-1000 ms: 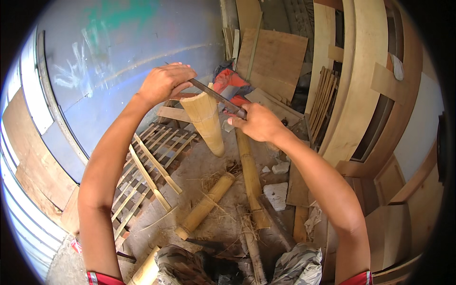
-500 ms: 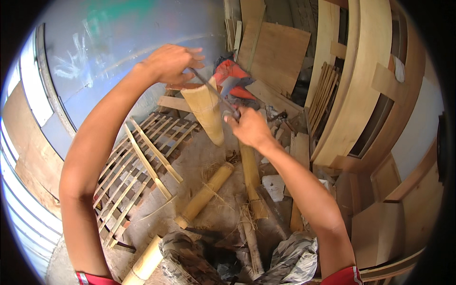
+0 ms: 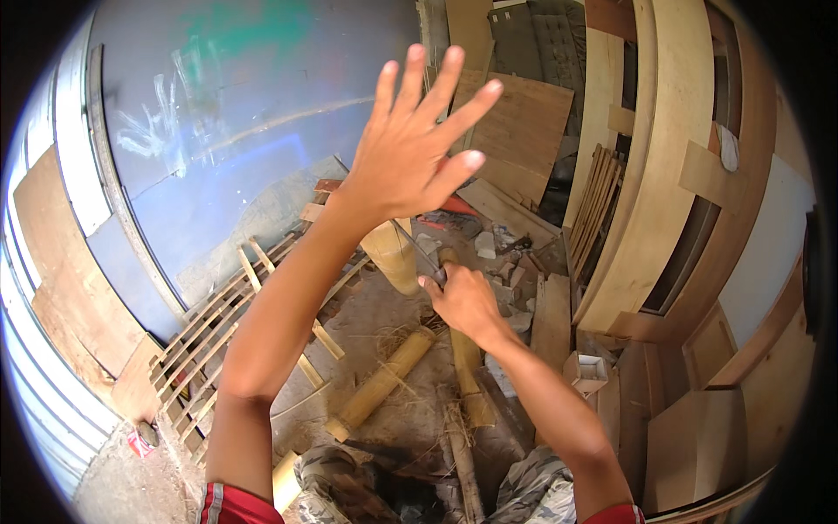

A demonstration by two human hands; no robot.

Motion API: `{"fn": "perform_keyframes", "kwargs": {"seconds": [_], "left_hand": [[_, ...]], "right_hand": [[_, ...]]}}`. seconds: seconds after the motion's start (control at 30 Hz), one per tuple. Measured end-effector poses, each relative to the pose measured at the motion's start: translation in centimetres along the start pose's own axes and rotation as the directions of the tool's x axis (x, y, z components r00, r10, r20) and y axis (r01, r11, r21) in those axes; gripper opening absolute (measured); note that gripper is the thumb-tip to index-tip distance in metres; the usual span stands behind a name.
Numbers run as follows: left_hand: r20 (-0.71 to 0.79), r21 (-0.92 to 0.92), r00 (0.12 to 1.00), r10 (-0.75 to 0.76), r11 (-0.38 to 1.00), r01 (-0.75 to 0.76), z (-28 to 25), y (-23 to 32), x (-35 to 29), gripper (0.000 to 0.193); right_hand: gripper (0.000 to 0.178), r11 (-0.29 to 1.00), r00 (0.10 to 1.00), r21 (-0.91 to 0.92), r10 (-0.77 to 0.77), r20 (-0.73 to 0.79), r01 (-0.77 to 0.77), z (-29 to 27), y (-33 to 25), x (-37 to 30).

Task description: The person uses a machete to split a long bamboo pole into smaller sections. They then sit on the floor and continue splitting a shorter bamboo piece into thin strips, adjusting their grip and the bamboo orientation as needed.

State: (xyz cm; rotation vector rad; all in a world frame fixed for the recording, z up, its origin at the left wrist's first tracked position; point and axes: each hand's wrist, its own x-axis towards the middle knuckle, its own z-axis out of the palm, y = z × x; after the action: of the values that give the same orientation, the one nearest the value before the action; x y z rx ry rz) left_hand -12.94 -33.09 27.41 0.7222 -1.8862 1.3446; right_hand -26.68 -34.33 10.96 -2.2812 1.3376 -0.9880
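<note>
Head view. Left hand [image 3: 406, 148]: raised, fingers spread wide, back toward the camera. Right hand [image 3: 467, 301]: fist closed round the near end of a dark, narrow metal tool [image 3: 417, 247]; far end hidden behind left hand. Split bamboo piece [image 3: 393, 262]: pale yellow, smooth, curved, tapering downward; just beyond the tool, below left hand; upper end covered by that hand; contact with tool impossible to tell. Bamboo log [image 3: 384, 382]: round, ringed, lying diagonally on dusty floor, fibrous shavings alongside. Bamboo pole [image 3: 467, 375]: lengthwise, below right hand. Slatted lattice [image 3: 199, 316]: thin strips, left floor, partly behind left forearm. Plywood sheet [image 3: 515, 131]: flat, brown, leaning at back. Wooden frame [image 3: 668, 175]: tall, pale, right side. Wall [image 3: 262, 70]: blue-grey, paint-smeared.
</note>
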Motion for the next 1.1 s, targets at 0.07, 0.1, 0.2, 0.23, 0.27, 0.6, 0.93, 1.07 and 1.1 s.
{"fn": "perform_keyframes", "kwargs": {"seconds": [0.07, 0.1, 0.2, 0.23, 0.27, 0.6, 0.93, 1.07, 1.1], "left_hand": [[0.164, -0.066, 0.986, -0.039, 0.997, 0.051, 4.0, -2.6, -4.6, 0.062], [0.266, -0.038, 0.962, -0.067, 0.996, 0.08, 5.1, -3.5, -6.6, 0.062], [0.408, -0.095, 0.909, -0.089, 0.986, 0.14, 5.9, -4.5, -6.8, 0.06], [0.415, -0.208, 0.904, -0.097, 0.958, 0.199, 5.6, -4.8, -6.8, 0.059], [0.416, -0.324, 0.903, -0.107, 0.911, 0.257, 5.2, -5.0, -6.8, 0.06], [0.525, -0.163, 0.779, 0.344, 0.939, -0.304, 2.5, -9.2, -9.1, 0.021], [0.434, 0.003, 0.87, 0.235, 0.965, -0.262, 3.4, -10.4, -10.9, 0.016], [0.418, 0.068, 0.89, 0.183, 0.97, -0.232, 4.1, -10.7, -11.1, 0.017], [0.408, 0.079, 0.896, 0.175, 0.971, -0.225, 4.4, -10.9, -10.9, 0.017]], "right_hand": [[0.042, 1.0, 1.0, 0.003, 0.008, -0.018, -0.008, 0.8, -0.5, 0.1], [0.042, 1.0, 1.0, 0.001, 0.013, -0.002, -0.013, 1.3, -0.7, -0.6], [0.04, 0.999, 0.998, 0.045, -0.003, -0.055, 0.006, 1.1, -0.4, 0.0], [0.039, 1.0, 0.998, 0.028, -0.009, -0.069, 0.011, 1.1, 0.1, 0.0], [0.038, 1.0, 0.996, 0.0, -0.013, -0.084, 0.013, 1.1, 1.0, 0.2], [0.023, 0.956, 0.967, -0.272, -0.169, -0.191, 0.113, -0.1, 3.8, 2.0], [0.026, 0.854, 0.941, -0.461, -0.321, -0.106, 0.24, -2.2, 4.3, 6.3], [0.024, 0.82, 0.911, -0.498, -0.391, -0.129, 0.282, -2.8, 5.1, 9.3], [0.024, 0.813, 0.902, -0.501, -0.41, -0.131, 0.297, -3.0, 5.2, 10.0]]}}
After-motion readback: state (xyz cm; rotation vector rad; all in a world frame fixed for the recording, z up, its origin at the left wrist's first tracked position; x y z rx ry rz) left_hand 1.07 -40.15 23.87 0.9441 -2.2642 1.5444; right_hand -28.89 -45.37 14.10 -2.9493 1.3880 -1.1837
